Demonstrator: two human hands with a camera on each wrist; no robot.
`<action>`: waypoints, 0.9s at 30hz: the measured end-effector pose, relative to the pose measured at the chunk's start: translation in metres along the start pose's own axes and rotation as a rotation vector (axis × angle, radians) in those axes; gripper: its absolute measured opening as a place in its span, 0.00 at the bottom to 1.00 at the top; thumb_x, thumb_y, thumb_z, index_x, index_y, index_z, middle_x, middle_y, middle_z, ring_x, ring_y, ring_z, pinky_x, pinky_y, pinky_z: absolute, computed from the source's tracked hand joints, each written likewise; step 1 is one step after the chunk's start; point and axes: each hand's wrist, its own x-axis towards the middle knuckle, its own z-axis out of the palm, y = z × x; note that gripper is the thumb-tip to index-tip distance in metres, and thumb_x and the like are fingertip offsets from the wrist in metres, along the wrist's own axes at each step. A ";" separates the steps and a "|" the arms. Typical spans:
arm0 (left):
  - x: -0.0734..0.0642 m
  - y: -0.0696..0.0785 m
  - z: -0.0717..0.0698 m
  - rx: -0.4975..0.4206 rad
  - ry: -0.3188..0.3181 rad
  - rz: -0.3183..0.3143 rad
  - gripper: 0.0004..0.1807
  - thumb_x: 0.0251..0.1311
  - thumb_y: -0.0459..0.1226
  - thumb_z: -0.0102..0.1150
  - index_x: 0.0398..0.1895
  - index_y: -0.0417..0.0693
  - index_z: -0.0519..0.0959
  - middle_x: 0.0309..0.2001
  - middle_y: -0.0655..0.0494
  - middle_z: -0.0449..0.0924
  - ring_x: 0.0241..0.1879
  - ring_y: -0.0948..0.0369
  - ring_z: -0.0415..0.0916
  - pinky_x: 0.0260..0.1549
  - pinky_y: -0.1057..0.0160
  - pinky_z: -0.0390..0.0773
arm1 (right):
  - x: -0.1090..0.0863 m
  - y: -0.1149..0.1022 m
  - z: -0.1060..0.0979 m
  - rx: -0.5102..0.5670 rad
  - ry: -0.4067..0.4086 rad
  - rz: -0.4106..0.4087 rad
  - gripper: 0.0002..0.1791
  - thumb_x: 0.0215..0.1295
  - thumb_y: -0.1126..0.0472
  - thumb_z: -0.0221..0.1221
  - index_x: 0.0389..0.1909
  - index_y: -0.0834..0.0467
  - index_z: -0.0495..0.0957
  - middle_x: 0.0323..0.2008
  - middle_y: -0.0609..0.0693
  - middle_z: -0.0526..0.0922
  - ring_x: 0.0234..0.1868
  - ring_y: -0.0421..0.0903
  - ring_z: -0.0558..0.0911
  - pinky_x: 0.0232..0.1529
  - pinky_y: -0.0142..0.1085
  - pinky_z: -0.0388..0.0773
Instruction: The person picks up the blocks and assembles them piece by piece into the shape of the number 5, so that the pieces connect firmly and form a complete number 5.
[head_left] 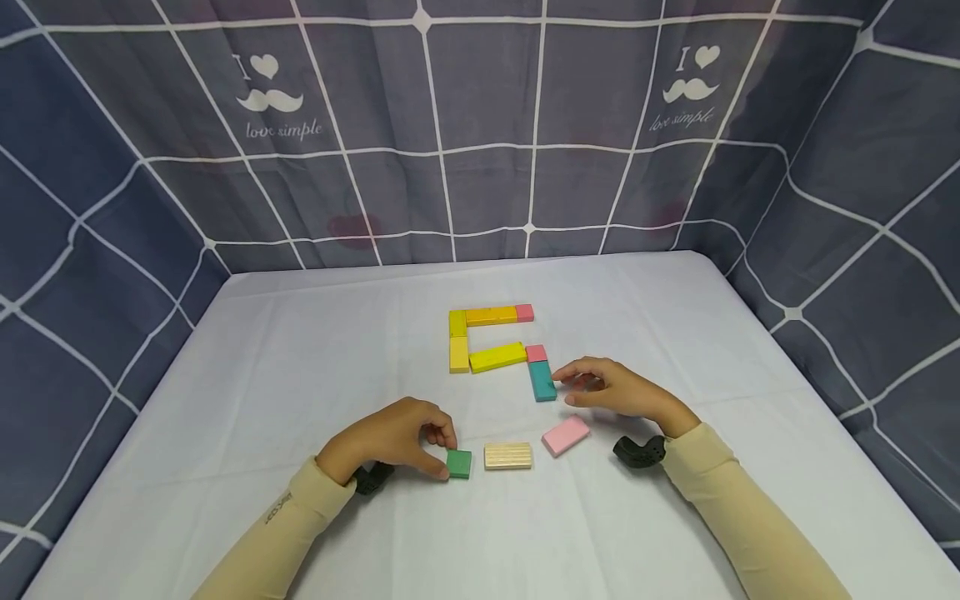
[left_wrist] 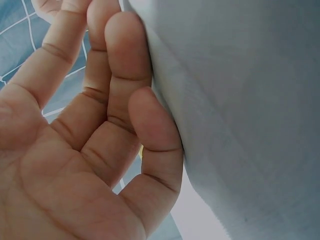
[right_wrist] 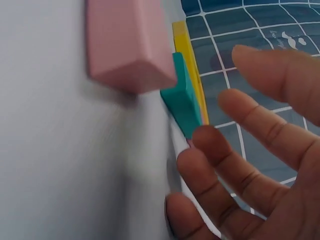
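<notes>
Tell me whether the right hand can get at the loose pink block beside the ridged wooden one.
Probably yes: the right hand seems to hold nothing, and only white cloth shows between it and the pink block.

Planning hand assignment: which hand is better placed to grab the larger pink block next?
Right, probably: the right hand is open and close to the larger pink block. The left hand is farther off, at the green block.
</notes>
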 end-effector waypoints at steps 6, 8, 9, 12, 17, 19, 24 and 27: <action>0.001 0.001 0.000 0.002 0.002 0.004 0.13 0.52 0.37 0.86 0.36 0.52 0.87 0.37 0.68 0.84 0.40 0.67 0.76 0.47 0.64 0.80 | -0.008 0.008 -0.005 0.032 -0.061 -0.020 0.19 0.68 0.64 0.73 0.58 0.65 0.85 0.55 0.58 0.86 0.56 0.57 0.82 0.59 0.38 0.79; 0.000 0.002 0.000 0.000 0.002 0.005 0.13 0.52 0.37 0.86 0.35 0.52 0.87 0.37 0.68 0.84 0.40 0.67 0.76 0.47 0.64 0.80 | -0.009 0.009 -0.006 0.036 -0.095 -0.038 0.19 0.66 0.64 0.75 0.56 0.62 0.86 0.54 0.56 0.86 0.55 0.55 0.81 0.58 0.36 0.78; -0.001 0.002 0.000 0.000 0.002 0.005 0.13 0.53 0.37 0.86 0.35 0.52 0.87 0.37 0.68 0.84 0.40 0.67 0.76 0.47 0.64 0.80 | -0.009 0.010 -0.007 0.038 -0.112 -0.049 0.19 0.65 0.63 0.76 0.55 0.62 0.87 0.54 0.55 0.86 0.54 0.54 0.80 0.58 0.36 0.77; -0.001 0.003 -0.001 -0.006 0.002 0.005 0.13 0.53 0.37 0.86 0.35 0.51 0.87 0.37 0.67 0.84 0.40 0.67 0.76 0.48 0.64 0.80 | -0.011 0.011 -0.007 0.033 -0.150 -0.072 0.19 0.63 0.63 0.77 0.54 0.59 0.88 0.53 0.53 0.86 0.55 0.52 0.79 0.61 0.35 0.75; -0.001 0.002 -0.001 -0.013 0.003 -0.001 0.13 0.53 0.37 0.86 0.36 0.52 0.87 0.37 0.67 0.85 0.40 0.67 0.77 0.48 0.64 0.80 | -0.012 0.012 -0.007 -0.012 -0.176 -0.110 0.18 0.61 0.62 0.78 0.51 0.57 0.89 0.52 0.50 0.85 0.55 0.50 0.80 0.63 0.34 0.74; -0.001 0.002 0.000 -0.016 0.005 -0.003 0.13 0.52 0.37 0.86 0.36 0.52 0.87 0.37 0.68 0.85 0.40 0.67 0.77 0.48 0.64 0.80 | -0.012 0.013 -0.006 -0.025 -0.181 -0.121 0.16 0.61 0.64 0.78 0.49 0.56 0.88 0.51 0.50 0.84 0.54 0.50 0.79 0.62 0.34 0.74; -0.001 0.001 0.000 -0.019 0.006 -0.001 0.13 0.52 0.36 0.86 0.36 0.51 0.87 0.37 0.67 0.84 0.40 0.67 0.77 0.47 0.64 0.80 | -0.012 0.011 -0.005 -0.035 -0.175 -0.114 0.13 0.61 0.67 0.75 0.46 0.56 0.88 0.49 0.48 0.84 0.52 0.50 0.79 0.60 0.34 0.75; -0.001 0.001 0.000 -0.016 0.006 -0.001 0.13 0.52 0.37 0.86 0.36 0.52 0.87 0.37 0.68 0.84 0.40 0.67 0.76 0.47 0.64 0.80 | -0.011 0.009 -0.004 -0.042 -0.169 -0.108 0.13 0.60 0.67 0.75 0.45 0.56 0.88 0.48 0.47 0.84 0.52 0.49 0.79 0.59 0.34 0.75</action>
